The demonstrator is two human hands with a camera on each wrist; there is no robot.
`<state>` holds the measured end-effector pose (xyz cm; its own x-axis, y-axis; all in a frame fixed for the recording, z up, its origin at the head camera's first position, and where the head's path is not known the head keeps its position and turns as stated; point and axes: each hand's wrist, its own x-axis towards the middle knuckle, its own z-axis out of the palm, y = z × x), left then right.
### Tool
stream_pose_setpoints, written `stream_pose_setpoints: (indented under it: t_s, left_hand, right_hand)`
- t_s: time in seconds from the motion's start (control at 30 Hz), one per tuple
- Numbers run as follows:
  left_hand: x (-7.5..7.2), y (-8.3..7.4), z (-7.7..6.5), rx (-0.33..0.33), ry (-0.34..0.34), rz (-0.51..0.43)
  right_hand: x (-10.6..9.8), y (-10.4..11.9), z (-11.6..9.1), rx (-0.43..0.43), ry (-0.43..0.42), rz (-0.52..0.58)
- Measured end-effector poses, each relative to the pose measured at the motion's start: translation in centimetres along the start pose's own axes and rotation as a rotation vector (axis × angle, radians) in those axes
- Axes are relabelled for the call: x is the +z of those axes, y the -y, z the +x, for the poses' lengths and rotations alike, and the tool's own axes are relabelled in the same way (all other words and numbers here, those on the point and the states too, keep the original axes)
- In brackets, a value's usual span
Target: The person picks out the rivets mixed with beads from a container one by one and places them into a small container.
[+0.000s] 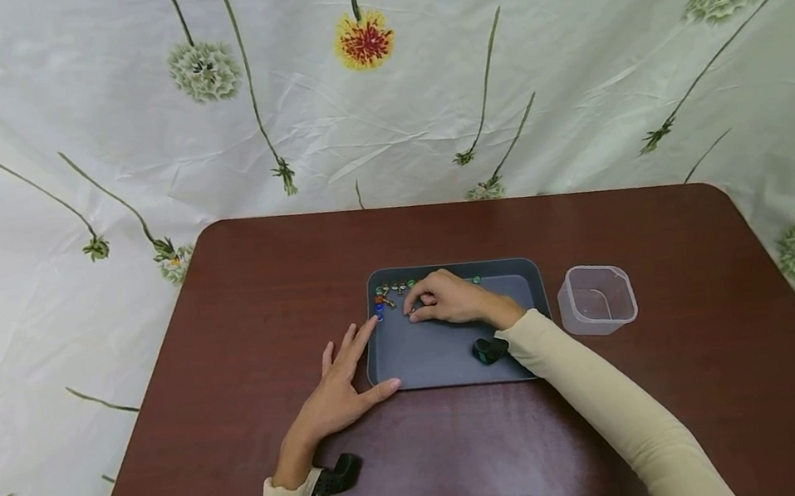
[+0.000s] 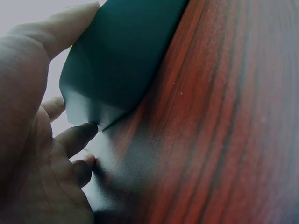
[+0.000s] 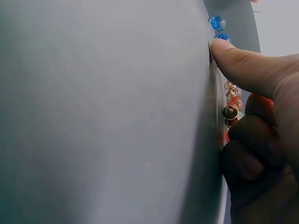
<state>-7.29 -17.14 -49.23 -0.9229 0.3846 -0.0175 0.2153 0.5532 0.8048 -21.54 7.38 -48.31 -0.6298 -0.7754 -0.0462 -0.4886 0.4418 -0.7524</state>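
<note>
A grey rectangular tray (image 1: 457,353) lies on the table. My left hand (image 1: 337,394) spreads its straight fingers along the tray's left side, with the thumb at the near edge; in the left wrist view, fingertips (image 2: 86,133) touch the tray's outer wall (image 2: 117,60). Over the tray's upper part is my right hand (image 1: 449,298), fingers bent, thumb and forefinger tips close together; whether something small is between them is hidden. Blue beads (image 1: 379,311) and gold-coloured pieces (image 1: 388,302) lie in the upper left corner. Reddish-brown beads (image 3: 231,112) show beside the right thumb (image 3: 243,65). A green bead (image 1: 476,279) sits by the far wall.
A clear plastic box (image 1: 598,301) stands right of the tray on the dark red-brown table (image 1: 686,377). Behind the table hangs a white cloth (image 1: 422,94) with printed flowers. A black wrist device (image 1: 490,350) on the right arm overhangs the tray.
</note>
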Motion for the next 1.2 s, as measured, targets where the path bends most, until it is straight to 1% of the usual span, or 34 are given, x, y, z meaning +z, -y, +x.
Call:
stream_pose_setpoints:
  t_s: [0.2,0.33,0.5,0.73,0.87,1.0,1.2]
  left_hand:
    - [-0.1,-0.1,0.1,0.000,0.001,0.004]
    - [-0.2,-0.2,0.1,-0.007,0.004,0.004]
    - [-0.2,-0.3,0.0,-0.015,0.006,-0.006]
    - [-0.2,-0.3,0.1,-0.017,0.007,-0.004]
    - [-0.2,-0.2,0.1,-0.015,0.003,-0.001]
    - [-0.1,-0.2,0.1,-0.024,0.003,0.006]
    - [0.0,-0.1,0.1,-0.029,0.000,0.009]
  right_hand:
    - [-0.4,0.2,0.1,-0.004,-0.003,0.001]
    - [-0.7,0.3,0.0,-0.009,-0.019,-0.005]
    - [-1.1,0.5,-0.1,-0.017,-0.030,0.019]
    - [-2.3,1.1,-0.6,-0.005,-0.054,0.023]
    - [-3.3,1.7,-1.1,0.022,-0.090,0.005]
    - [-4.4,2.4,-2.0,0.043,-0.151,-0.006]
    - [-6.0,3.3,-3.8,0.041,-0.249,-0.004]
